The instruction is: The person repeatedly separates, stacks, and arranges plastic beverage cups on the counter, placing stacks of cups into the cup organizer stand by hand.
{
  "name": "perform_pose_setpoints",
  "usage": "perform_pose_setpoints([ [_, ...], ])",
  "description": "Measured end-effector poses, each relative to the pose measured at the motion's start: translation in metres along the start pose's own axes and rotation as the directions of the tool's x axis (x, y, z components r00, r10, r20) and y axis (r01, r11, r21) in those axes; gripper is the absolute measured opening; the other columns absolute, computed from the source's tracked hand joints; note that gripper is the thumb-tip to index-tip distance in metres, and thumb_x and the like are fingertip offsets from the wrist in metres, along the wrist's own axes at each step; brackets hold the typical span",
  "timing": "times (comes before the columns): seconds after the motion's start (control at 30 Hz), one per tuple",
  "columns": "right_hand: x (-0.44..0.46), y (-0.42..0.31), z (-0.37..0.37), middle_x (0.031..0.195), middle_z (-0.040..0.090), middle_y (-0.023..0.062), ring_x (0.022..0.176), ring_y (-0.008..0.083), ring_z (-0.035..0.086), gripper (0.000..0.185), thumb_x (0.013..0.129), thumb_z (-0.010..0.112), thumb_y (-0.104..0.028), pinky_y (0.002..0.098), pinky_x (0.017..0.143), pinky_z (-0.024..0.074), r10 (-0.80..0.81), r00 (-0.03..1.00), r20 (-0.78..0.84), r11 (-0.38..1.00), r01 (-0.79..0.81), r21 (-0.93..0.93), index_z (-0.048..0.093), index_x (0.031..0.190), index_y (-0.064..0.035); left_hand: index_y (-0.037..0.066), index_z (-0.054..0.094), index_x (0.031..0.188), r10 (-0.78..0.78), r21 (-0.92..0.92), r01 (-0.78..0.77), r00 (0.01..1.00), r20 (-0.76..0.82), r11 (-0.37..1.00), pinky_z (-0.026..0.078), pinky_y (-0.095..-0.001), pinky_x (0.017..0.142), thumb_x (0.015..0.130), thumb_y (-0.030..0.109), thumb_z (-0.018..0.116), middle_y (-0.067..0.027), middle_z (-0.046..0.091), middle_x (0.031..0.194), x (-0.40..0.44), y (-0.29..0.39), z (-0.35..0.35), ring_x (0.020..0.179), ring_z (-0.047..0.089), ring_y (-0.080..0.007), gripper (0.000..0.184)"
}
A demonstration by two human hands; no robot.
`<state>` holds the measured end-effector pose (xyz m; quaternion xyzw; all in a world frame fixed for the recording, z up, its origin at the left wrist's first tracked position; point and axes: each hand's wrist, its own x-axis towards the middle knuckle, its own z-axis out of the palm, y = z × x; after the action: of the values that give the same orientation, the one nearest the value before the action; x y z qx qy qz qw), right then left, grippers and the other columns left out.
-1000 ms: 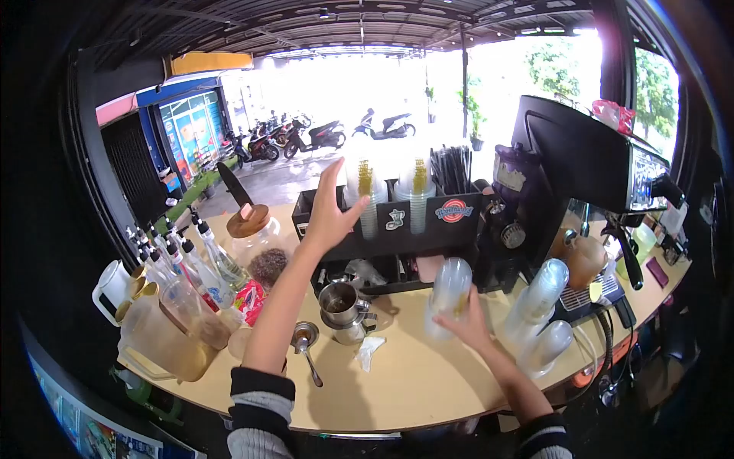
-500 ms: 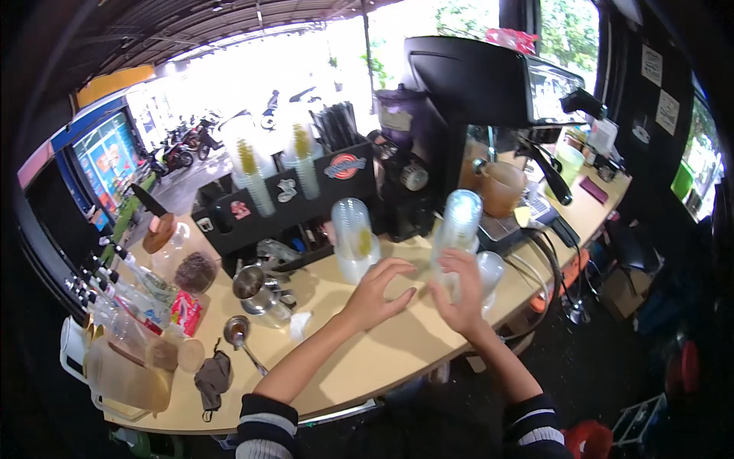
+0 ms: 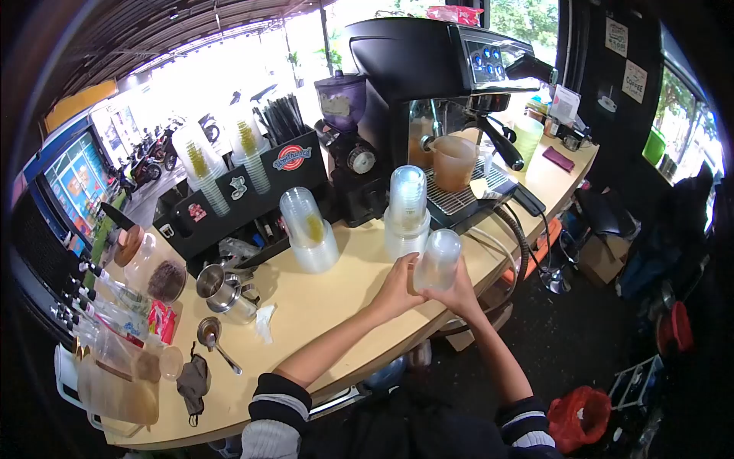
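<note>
Near the counter's front edge, my left hand (image 3: 397, 292) and my right hand (image 3: 456, 292) are closed around the lower part of a clear plastic cup (image 3: 440, 256). The cup appears upside down, its rounded end upward; whether more cups are nested inside I cannot tell. Just behind it stands a stack of clear plastic cups (image 3: 407, 200) with wider translucent pieces around its base. A second stack (image 3: 303, 218), similarly built and with a yellow print, is farther left on the counter.
An espresso machine (image 3: 413, 61) holds a brown pitcher (image 3: 453, 164) on its drip tray. Beside it is a coffee grinder (image 3: 344, 115). A black organizer (image 3: 245, 183) carries cups and straws. Leftward are a metal jug (image 3: 222, 289), a long-handled scoop (image 3: 218, 340) and pump bottles (image 3: 115, 294).
My hands, apart and holding nothing before, have come together around the clear cup near the edge. The camera view has shifted to the right.
</note>
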<state>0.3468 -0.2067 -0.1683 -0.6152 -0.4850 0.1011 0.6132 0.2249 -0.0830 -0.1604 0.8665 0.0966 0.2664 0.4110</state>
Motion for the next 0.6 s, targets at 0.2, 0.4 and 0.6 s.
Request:
perform_pose_setpoints([
  [0.2,0.004,-0.036,0.027,0.111,0.055,0.0089,0.104,0.0187,0.054,0.07,0.063,0.079,-0.01,0.0323,0.091,0.0428,0.218,0.962,0.164,0.885,-0.265,0.383,0.043,0.121,0.0009,0.005,0.033,0.13,0.055,0.01,-0.055,0.994,-0.09,0.998,0.042,-0.0387,0.093,0.058,0.024,0.083,-0.0166,0.05,0.12,-0.024,0.024,-0.045,0.11,0.051,-0.0284,0.09],
  [0.4,0.017,-0.072,0.072,0.11,0.056,0.009,0.103,0.0179,0.055,0.065,0.063,0.08,-0.01,0.0328,0.091,0.0428,0.159,0.934,0.319,0.808,-0.309,0.501,0.047,0.118,0.0011,0.003,0.041,0.127,-0.032,-0.028,0.027,0.981,-0.191,0.999,0.043,-0.0368,0.091,0.056,0.024,0.083,-0.0142,0.056,0.115,-0.049,0.036,-0.094,0.107,0.055,-0.0244,0.085],
  [0.6,0.024,-0.082,0.121,0.109,0.056,0.0088,0.103,0.0181,0.054,0.068,0.059,0.083,-0.009,0.033,0.09,0.0433,0.119,0.928,0.353,0.779,-0.308,0.546,0.046,0.117,0.0011,-0.003,0.043,0.122,-0.159,-0.04,0.155,0.939,-0.305,0.987,0.045,-0.0352,0.087,0.053,0.029,0.084,-0.0174,0.058,0.11,-0.081,0.046,-0.131,0.102,0.058,-0.0257,0.085],
])
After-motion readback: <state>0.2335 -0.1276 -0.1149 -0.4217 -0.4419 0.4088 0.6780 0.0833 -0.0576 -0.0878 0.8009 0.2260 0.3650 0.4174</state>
